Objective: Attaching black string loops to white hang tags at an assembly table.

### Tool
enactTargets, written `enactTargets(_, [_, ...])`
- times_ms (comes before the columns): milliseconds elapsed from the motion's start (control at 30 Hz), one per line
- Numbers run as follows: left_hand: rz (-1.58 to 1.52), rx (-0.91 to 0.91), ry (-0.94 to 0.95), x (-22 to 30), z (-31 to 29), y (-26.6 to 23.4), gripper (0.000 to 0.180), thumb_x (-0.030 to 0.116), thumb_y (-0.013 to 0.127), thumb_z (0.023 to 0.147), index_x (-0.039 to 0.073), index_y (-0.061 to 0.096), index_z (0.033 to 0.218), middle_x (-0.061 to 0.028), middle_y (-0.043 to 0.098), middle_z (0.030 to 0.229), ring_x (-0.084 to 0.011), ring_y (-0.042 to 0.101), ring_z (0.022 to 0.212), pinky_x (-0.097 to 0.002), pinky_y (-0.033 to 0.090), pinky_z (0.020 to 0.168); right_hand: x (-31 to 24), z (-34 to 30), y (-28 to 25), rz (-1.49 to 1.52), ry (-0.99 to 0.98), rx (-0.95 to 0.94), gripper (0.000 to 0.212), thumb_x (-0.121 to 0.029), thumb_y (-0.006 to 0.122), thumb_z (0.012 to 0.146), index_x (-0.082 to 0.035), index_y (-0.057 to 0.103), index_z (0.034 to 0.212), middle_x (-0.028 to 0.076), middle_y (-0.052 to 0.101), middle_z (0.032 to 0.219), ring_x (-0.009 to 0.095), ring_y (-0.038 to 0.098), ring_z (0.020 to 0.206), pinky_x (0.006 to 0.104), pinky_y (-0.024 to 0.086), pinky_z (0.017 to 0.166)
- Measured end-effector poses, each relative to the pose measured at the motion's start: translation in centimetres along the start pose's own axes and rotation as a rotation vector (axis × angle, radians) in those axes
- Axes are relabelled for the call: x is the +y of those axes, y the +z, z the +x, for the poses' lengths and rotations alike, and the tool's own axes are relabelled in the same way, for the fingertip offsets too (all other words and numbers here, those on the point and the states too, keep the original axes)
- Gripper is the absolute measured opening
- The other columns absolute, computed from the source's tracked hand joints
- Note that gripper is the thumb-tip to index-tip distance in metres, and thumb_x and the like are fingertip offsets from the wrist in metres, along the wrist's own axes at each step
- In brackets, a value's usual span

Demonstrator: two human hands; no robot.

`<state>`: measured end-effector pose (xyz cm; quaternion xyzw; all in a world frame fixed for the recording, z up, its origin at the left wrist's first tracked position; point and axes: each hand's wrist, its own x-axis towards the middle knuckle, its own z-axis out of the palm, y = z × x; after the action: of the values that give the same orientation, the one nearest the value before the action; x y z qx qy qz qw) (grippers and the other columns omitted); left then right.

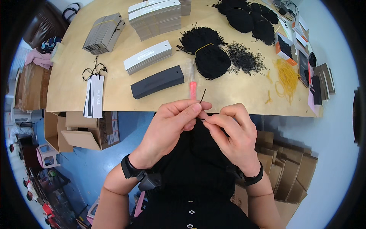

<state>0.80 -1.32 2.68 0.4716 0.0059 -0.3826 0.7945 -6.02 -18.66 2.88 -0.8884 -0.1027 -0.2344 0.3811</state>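
Observation:
At the table's front edge my left hand (pixel 176 117) pinches a short black cord (pixel 203 95) between thumb and forefinger, one end sticking up. Close beside it, my right hand (pixel 234 133) pinches the same cord lower down, fingertips nearly touching the left. Just beyond the hands lies a tool with a pink handle (pixel 193 90) and a thin metal shaft. Behind it are a banded bundle of black cords (pixel 212 61) and a heap of small black pins (pixel 246 57). To the left sit a stack of black tags (pixel 157 82) and a stack of white tags (pixel 148 58).
Strung hang tags (pixel 97 97) overhang the front left edge. Banded grey tag stacks (pixel 103 33) and tall white-topped stacks (pixel 154 21) stand farther back. Yellow rubber bands (pixel 286 78) and small boxes (pixel 286 49) lie at right. Cartons (pixel 89 129) stand below the table.

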Motion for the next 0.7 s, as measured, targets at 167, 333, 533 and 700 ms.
enactTargets(167, [0.269,-0.039,0.072,-0.2,-1.1,-0.3,0.027,0.016,0.058,0.102,-0.004,0.069,0.117,-0.0052,0.072,0.096,-0.0052,0.055,0.078,-0.0206,0.045,0.070,-0.2,0.9,-1.0,0.243,0.158,-0.047,0.015,-0.001,0.076,0.081,-0.004,0.067,0.093,0.007,0.057,0.090,0.018,0.062,0.075,0.0295,0.050,0.067])
enactTargets(333, [0.297,-0.040,0.066,0.0,-1.6,0.4,0.023,0.012,0.061,0.099,-0.002,0.071,0.113,-0.0110,0.073,0.101,-0.0072,0.055,0.077,-0.0212,0.043,0.068,0.6,1.4,-1.7,0.416,0.236,-0.077,0.009,0.001,0.070,0.086,0.000,0.064,0.093,0.012,0.062,0.102,0.016,0.065,0.079,0.0283,0.054,0.073])
enactTargets(533, [0.314,-0.022,0.076,-0.6,-1.3,0.5,0.021,0.010,0.064,0.097,-0.002,0.071,0.112,-0.0085,0.073,0.099,-0.0084,0.062,0.082,-0.0225,0.049,0.076,1.4,0.9,-1.4,0.470,0.276,-0.132,0.011,0.005,0.068,0.087,0.001,0.063,0.095,0.012,0.064,0.102,0.015,0.065,0.080,0.0276,0.053,0.071])
enactTargets(700, [0.262,0.072,0.156,-1.4,-0.4,-0.3,0.018,0.008,0.069,0.094,-0.002,0.072,0.109,-0.0057,0.072,0.093,-0.0070,0.061,0.077,-0.0213,0.049,0.073,3.6,2.8,-2.2,0.162,0.241,-0.116,0.011,-0.006,0.064,0.092,0.001,0.063,0.101,0.011,0.063,0.099,0.022,0.065,0.080,0.0329,0.052,0.073])
